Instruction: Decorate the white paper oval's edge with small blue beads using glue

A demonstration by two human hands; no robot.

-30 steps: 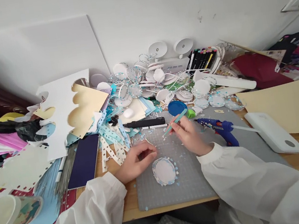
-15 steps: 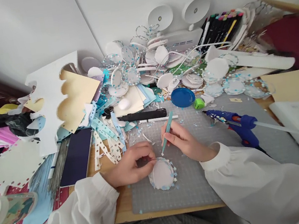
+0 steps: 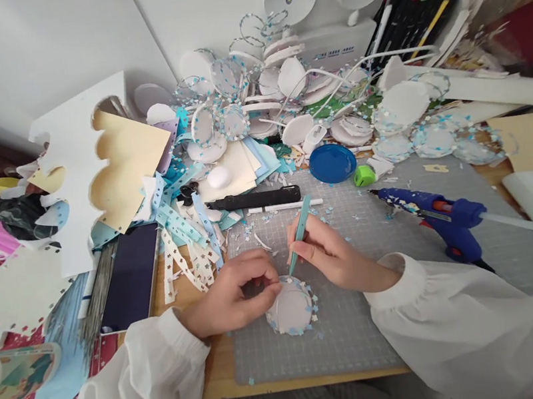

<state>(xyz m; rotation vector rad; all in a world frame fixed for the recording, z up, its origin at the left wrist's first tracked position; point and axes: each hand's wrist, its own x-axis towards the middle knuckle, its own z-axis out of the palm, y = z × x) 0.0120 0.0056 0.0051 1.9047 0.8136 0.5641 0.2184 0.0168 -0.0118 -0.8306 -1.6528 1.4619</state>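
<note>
A white paper disc (image 3: 290,309) with small blue and white paper stars round its rim lies on the grey cutting mat (image 3: 350,341). My left hand (image 3: 250,286) pinches the disc's upper left edge between thumb and fingertip. In my right hand (image 3: 328,250) are teal tweezers (image 3: 300,234), held like a pen and slanting down. Their tips meet the disc's top rim, among the stars. Whatever the tips hold there is too small to make out.
Right of my hands lies a blue glue gun (image 3: 430,207). A blue lid (image 3: 332,163), a green sharpener-like piece (image 3: 364,175) and a black pen-like tool (image 3: 256,199) lie behind. Star-punched paper strips (image 3: 184,239) and a phone (image 3: 130,278) are at left; finished-looking star-edged discs (image 3: 234,122) crowd the back.
The tweezers have come down from just above the disc to its top rim. My left hand keeps its pinch on the disc. The camera view has shifted slightly.
</note>
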